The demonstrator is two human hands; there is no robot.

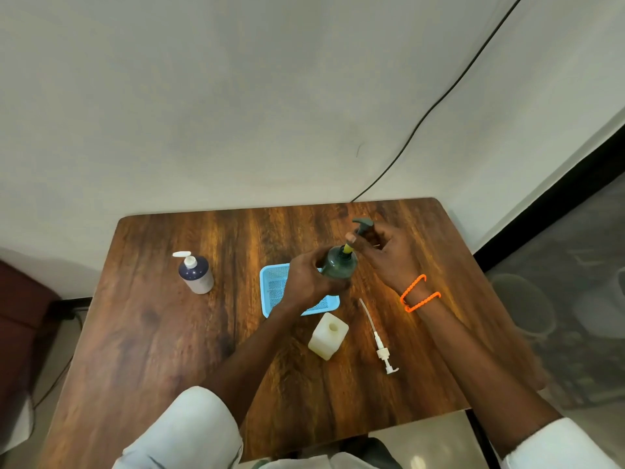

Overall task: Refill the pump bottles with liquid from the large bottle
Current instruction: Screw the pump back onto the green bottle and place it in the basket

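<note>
My left hand [306, 277] grips the body of a dark green pump bottle [339, 265], held just above a blue basket [272, 289]. My right hand [384, 253] holds the bottle's dark green pump head [363, 225], lifted so its yellowish tube [347, 248] shows at the neck. A square white bottle [327, 336] stands open near the basket's front corner. Its white pump with a long tube [378, 340] lies on the table to its right. A navy-and-white pump bottle [195, 273] stands at the left with its pump on.
The wooden table [152, 333] stands against a white wall, its right edge next to a grey floor. A black cable [439, 99] runs down the wall to the table's back edge. An orange bead band [419, 294] circles my right wrist.
</note>
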